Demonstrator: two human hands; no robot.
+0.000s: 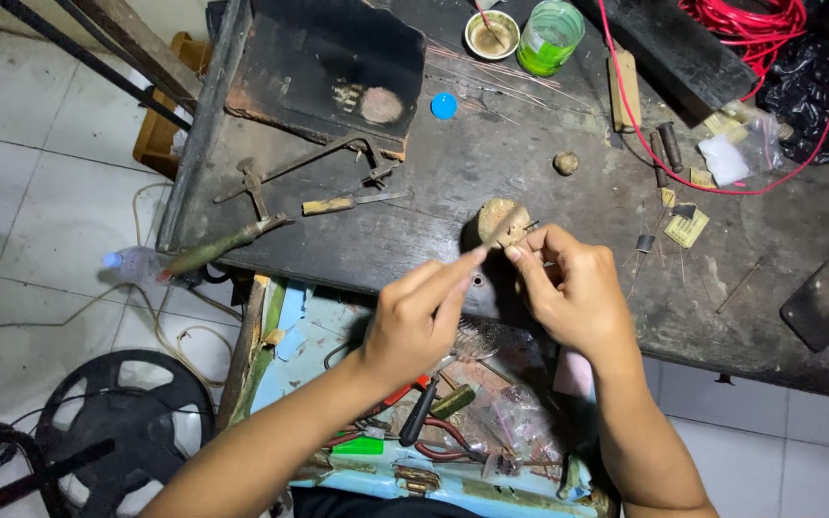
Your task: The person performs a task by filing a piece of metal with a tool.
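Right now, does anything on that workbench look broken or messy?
Yes. The dark workbench is worn and stained, with a pale burnt-looking patch on the black slab at the back. Thin wires lie scattered near the green cup, and a red cable trails loosely across the top.

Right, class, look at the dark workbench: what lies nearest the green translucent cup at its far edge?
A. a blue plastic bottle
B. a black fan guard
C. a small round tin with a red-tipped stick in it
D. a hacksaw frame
C: the small round tin holding a red-tipped stick sits right beside the green cup, while the hacksaw frame lies farther along the workbench.
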